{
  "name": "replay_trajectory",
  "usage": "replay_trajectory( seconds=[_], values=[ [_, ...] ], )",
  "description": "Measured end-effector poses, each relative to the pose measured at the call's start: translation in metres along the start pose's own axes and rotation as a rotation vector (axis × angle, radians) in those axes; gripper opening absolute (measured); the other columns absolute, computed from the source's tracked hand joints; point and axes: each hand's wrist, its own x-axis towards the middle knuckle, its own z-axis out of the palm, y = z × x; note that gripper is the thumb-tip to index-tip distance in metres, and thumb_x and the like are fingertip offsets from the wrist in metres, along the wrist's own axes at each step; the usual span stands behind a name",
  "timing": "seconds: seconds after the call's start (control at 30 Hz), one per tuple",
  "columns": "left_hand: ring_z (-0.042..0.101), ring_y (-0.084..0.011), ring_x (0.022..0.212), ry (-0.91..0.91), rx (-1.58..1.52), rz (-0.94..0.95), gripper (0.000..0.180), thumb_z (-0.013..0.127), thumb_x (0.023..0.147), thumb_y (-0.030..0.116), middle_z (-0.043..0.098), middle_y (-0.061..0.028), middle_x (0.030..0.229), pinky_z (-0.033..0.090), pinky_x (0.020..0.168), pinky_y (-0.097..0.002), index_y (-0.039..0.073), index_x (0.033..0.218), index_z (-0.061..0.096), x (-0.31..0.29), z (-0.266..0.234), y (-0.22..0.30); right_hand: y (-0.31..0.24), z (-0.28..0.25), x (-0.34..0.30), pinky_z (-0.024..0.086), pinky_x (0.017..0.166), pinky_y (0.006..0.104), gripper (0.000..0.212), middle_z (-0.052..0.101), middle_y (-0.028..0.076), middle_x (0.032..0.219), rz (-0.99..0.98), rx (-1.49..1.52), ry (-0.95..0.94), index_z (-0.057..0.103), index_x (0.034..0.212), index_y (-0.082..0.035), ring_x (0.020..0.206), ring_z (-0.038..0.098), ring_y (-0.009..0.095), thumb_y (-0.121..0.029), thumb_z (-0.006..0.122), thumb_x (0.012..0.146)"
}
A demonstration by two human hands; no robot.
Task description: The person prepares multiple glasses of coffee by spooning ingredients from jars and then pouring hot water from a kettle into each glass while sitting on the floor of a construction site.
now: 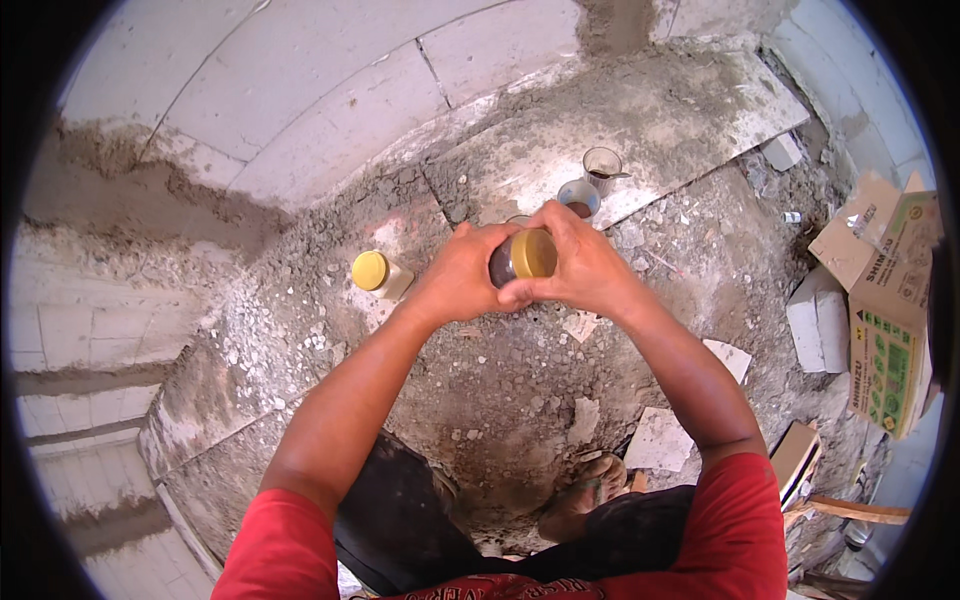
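On the left, a pale jar with a yellow lid (371, 271) stands on the rubble-strewn ground (500, 375). To its right, the left hand (462, 272) grips the body of a dark jar (530, 254), tilted with its gold lid toward the right, mid-scene. The right hand (583, 262) curls around that lid. Beyond, slightly right, sit a small cup (580, 196) and a glass (599, 180); far right, a cardboard box (908, 290).

We see the dark jar (503, 263) partly hidden by the left hand (462, 272), the cardboard box (888, 310) cropped at right.
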Motion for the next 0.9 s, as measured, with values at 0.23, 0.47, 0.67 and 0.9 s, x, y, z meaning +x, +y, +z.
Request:
replay_trajectory(
  seconds=[0.23, 0.47, 0.67, 0.9],
  values=[
    [0.058, -0.0324, 0.112, 0.117, 0.159, 0.076, 0.074, 0.088, 0.066, 0.032, 0.066, -0.0133, 0.121, 0.039, 0.100, -0.0406, 0.009, 0.129, 0.059, 0.002, 0.033, -0.006, 0.021, -0.008, -0.023, 0.053, 0.092, 0.0494, 0.098, 0.068, 0.029, 0.105, 0.036, -0.042, 0.012, 0.048, 0.128, 0.002, 0.106, 0.069, 0.041, -0.078, 0.067, 0.077],
    [0.056, -0.0330, 0.113, 0.246, 0.194, 0.146, 0.074, 0.086, 0.064, 0.026, 0.065, -0.0122, 0.126, 0.041, 0.099, -0.0424, 0.007, 0.129, 0.058, -0.001, 0.020, -0.007, 0.001, -0.019, -0.010, 0.053, 0.096, 0.0447, 0.081, 0.068, 0.026, 0.116, 0.328, -0.081, -0.094, 0.046, 0.135, 0.000, 0.111, 0.067, 0.038, -0.050, 0.080, 0.081],
    [0.051, -0.0353, 0.117, 0.230, 0.223, 0.141, 0.078, 0.088, 0.062, 0.027, 0.063, -0.0111, 0.128, 0.042, 0.101, -0.0443, 0.009, 0.131, 0.058, -0.001, 0.012, -0.016, 0.013, 0.007, -0.002, 0.055, 0.092, 0.0452, 0.081, 0.067, 0.026, 0.114, 0.040, 0.065, -0.015, 0.046, 0.136, 0.001, 0.105, 0.068, 0.038, -0.044, 0.082, 0.079],
    [0.047, -0.0400, 0.131, 0.070, 0.408, -0.022, 0.098, 0.095, 0.056, 0.024, 0.049, -0.0183, 0.144, 0.039, 0.110, -0.0508, 0.015, 0.143, 0.050, -0.007, -0.020, -0.058, 0.056, 0.030, -0.016, 0.053, 0.091, 0.0482, 0.081, 0.062, 0.024, 0.122, -0.045, 0.018, -0.008, 0.048, 0.138, -0.008, 0.110, 0.064, 0.037, -0.049, 0.082, 0.076]
  ],
)
